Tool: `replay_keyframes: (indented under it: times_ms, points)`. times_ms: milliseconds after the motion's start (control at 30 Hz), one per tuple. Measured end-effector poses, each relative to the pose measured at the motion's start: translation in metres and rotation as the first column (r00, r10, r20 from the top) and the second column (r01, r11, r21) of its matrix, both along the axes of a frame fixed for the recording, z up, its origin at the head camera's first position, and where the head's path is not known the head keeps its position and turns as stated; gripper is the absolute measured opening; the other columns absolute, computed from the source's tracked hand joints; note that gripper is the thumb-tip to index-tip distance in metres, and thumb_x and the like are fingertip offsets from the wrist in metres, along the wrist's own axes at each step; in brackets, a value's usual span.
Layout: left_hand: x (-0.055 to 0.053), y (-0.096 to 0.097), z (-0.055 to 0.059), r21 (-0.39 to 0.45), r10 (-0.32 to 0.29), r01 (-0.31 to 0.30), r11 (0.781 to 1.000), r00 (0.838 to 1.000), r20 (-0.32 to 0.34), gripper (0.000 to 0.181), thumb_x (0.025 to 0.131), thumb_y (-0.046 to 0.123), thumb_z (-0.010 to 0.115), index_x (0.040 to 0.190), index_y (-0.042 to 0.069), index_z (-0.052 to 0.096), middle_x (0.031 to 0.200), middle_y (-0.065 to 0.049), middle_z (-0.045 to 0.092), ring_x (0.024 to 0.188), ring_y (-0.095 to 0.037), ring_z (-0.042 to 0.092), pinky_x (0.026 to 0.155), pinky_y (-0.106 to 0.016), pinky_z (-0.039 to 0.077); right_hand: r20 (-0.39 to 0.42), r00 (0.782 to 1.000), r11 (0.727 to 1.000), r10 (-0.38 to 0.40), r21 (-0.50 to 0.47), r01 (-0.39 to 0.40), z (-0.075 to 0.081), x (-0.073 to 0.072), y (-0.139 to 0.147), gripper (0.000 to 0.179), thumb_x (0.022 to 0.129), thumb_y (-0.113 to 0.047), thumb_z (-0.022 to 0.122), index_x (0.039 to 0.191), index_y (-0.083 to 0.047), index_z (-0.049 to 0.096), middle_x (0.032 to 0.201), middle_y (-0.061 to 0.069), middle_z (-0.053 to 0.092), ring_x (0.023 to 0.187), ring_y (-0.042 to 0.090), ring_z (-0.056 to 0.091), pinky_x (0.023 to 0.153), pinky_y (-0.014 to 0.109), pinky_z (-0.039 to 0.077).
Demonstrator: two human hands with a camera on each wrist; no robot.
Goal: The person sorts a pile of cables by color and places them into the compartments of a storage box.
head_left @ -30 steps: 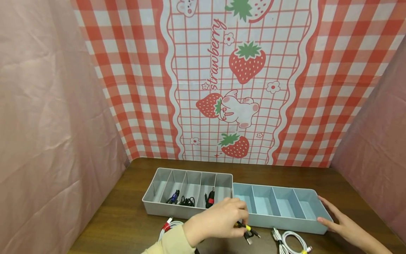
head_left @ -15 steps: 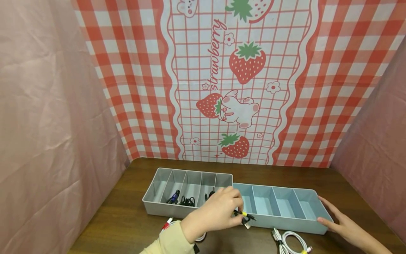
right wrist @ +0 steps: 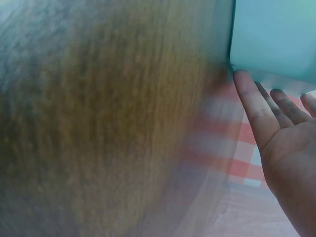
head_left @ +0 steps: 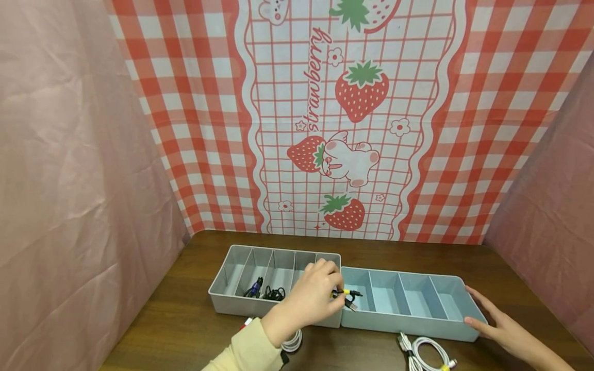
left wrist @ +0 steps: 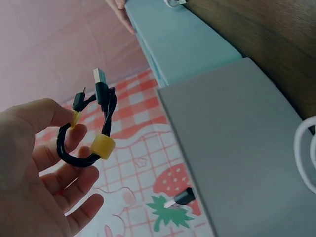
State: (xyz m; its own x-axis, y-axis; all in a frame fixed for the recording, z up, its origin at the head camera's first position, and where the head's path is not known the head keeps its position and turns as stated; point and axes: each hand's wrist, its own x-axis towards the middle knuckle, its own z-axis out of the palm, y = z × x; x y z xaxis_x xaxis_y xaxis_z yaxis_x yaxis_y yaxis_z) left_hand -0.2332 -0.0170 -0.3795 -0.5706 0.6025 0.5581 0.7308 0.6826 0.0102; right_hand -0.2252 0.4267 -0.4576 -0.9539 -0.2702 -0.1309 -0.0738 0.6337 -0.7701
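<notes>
My left hand [head_left: 306,293] pinches a coiled black USB cable [left wrist: 111,113] wrapped with yellow ties, its plugs sticking out past the fingertips. In the head view, that hand is over the right end of the grey divided box [head_left: 246,306], partly covering its right compartments. Straight fingers of my right hand [head_left: 503,332] touch the right end of the light blue divided box [head_left: 408,323]; the right wrist view shows the fingertips right at its edge. A bundle of dark cable with a purple tie [head_left: 254,287] and a black coiled cable [head_left: 275,293] lie in the grey box.
White cables [head_left: 419,355] lie on the wooden table [head_left: 158,319] in front of the blue box. Another white coiled cable [head_left: 292,341] is partly behind my left forearm. The boxes stand end to end, and a checked strawberry cloth [head_left: 362,154] hangs behind them.
My left hand has moved up and left with the black cable, from in front of the boxes to over the grey one's right end. The right hand keeps its place.
</notes>
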Motion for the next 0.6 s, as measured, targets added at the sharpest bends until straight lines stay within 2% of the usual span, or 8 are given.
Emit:
replay_keyframes:
  times_ms: [233, 300, 333, 400, 433, 500, 533, 600]
  points:
    - [-0.007, -0.004, -0.008, 0.051, 0.060, -0.063, 0.997, 0.997, 0.053, 0.012, 0.082, 0.029, 0.071, 0.077, 0.022, 0.063, 0.086, 0.009, 0.052, 0.081, -0.008, 0.045, 0.071, -0.024, 0.035, -0.033, 0.999, 1.000, 0.003, 0.022, -0.002, -0.002, 0.001, 0.001, 0.071, 0.102, -0.020, 0.042, 0.152, -0.009, -0.007, 0.149, 0.037, -0.001, 0.130, 0.052, 0.010, 0.074, 0.023, 0.047]
    - [-0.009, -0.005, -0.010, 0.063, 0.075, -0.079, 0.995, 0.996, 0.053, 0.012, 0.082, 0.030, 0.070, 0.077, 0.021, 0.063, 0.085, 0.009, 0.052, 0.081, -0.008, 0.045, 0.070, -0.024, 0.035, -0.014, 1.000, 1.000, -0.004, -0.004, 0.004, -0.003, 0.001, 0.001, 0.072, 0.102, -0.021, 0.043, 0.152, -0.011, -0.008, 0.150, 0.035, -0.004, 0.140, 0.023, 0.009, 0.075, 0.024, 0.048]
    - [-0.010, -0.005, -0.011, 0.069, 0.082, -0.086, 0.994, 0.995, 0.051, 0.012, 0.082, 0.029, 0.070, 0.077, 0.021, 0.063, 0.085, 0.009, 0.052, 0.082, -0.009, 0.046, 0.070, -0.024, 0.035, -0.008, 1.000, 1.000, -0.005, -0.017, 0.005, -0.003, 0.001, 0.001, 0.072, 0.102, -0.021, 0.043, 0.152, -0.011, -0.008, 0.151, 0.033, -0.005, 0.138, 0.005, 0.012, 0.075, 0.025, 0.049]
    - [-0.011, -0.006, -0.013, 0.079, 0.100, -0.104, 0.991, 0.994, 0.046, 0.012, 0.081, 0.029, 0.070, 0.077, 0.021, 0.063, 0.085, 0.009, 0.053, 0.082, -0.009, 0.046, 0.070, -0.024, 0.034, 0.002, 1.000, 0.999, -0.006, -0.036, 0.006, -0.003, 0.001, 0.001, 0.072, 0.101, -0.022, 0.043, 0.152, -0.011, -0.008, 0.151, 0.032, -0.006, 0.119, -0.022, 0.018, 0.075, 0.028, 0.050]
    - [-0.012, -0.006, -0.014, 0.083, 0.110, -0.114, 0.990, 0.993, 0.043, 0.012, 0.081, 0.030, 0.070, 0.077, 0.021, 0.063, 0.085, 0.008, 0.053, 0.082, -0.010, 0.046, 0.069, -0.024, 0.034, 0.016, 1.000, 0.999, -0.012, -0.045, 0.012, -0.003, 0.001, 0.001, 0.073, 0.101, -0.022, 0.044, 0.152, -0.012, -0.008, 0.151, 0.032, -0.007, 0.107, -0.030, 0.017, 0.076, 0.028, 0.050]
    - [-0.014, -0.006, -0.016, 0.088, 0.128, -0.132, 0.987, 0.991, 0.048, 0.012, 0.081, 0.030, 0.070, 0.077, 0.021, 0.064, 0.085, 0.008, 0.053, 0.082, -0.010, 0.046, 0.069, -0.025, 0.034, 0.024, 1.000, 0.999, -0.014, -0.050, 0.016, -0.002, 0.001, 0.001, 0.073, 0.101, -0.022, 0.044, 0.152, -0.012, -0.007, 0.150, 0.034, -0.006, 0.107, -0.028, 0.022, 0.076, 0.029, 0.051]
    - [-0.014, -0.007, -0.017, 0.089, 0.137, -0.141, 0.986, 0.989, 0.053, 0.012, 0.081, 0.030, 0.071, 0.077, 0.021, 0.063, 0.085, 0.008, 0.054, 0.081, -0.011, 0.046, 0.069, -0.025, 0.034, 0.018, 1.000, 0.999, -0.009, -0.047, 0.009, -0.002, 0.001, 0.001, 0.073, 0.101, -0.022, 0.044, 0.152, -0.011, -0.008, 0.150, 0.034, -0.006, 0.119, -0.018, 0.026, 0.075, 0.029, 0.051]
    - [-0.015, -0.007, -0.018, 0.089, 0.152, -0.158, 0.983, 0.986, 0.065, 0.013, 0.081, 0.030, 0.071, 0.077, 0.020, 0.063, 0.085, 0.008, 0.054, 0.081, -0.011, 0.046, 0.069, -0.025, 0.034, 0.006, 1.000, 0.999, 0.000, -0.041, 0.000, -0.002, 0.000, 0.001, 0.073, 0.101, -0.021, 0.043, 0.151, -0.010, -0.008, 0.150, 0.035, -0.006, 0.133, 0.014, 0.027, 0.075, 0.030, 0.051]
